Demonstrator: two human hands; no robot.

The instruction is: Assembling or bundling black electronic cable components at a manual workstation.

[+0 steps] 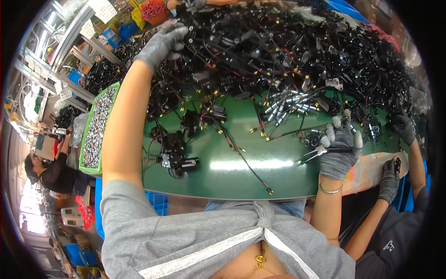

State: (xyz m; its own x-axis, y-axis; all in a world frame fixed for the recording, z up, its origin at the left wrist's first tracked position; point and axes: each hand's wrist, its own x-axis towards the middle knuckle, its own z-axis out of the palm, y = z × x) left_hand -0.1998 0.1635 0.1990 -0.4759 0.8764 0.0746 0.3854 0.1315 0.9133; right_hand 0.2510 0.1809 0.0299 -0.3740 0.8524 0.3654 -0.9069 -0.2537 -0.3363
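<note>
My left hand (162,44), in a grey glove, reaches to the far left edge of a large heap of black wired parts (241,51). Its fingers are stretched and somewhat apart, with nothing visible in them. My right hand (341,149), also gloved, is closed round a slim tool with pointed metal tips (310,155); its kind is not clear. The tips point left over the green tabletop (223,179). Several silver cylinders (290,104) lie beyond that hand. Black parts (174,153) and red-and-black leads (237,146) with brass-coloured ends lie nearer me.
A green tray (82,156) of small metal pieces stands at the left. To my right, a co-worker's gloved hands (389,181) are at the table beside a pale sheet (371,174). Another person (60,174) is at the far left. A hand (195,5) shows beyond the heap.
</note>
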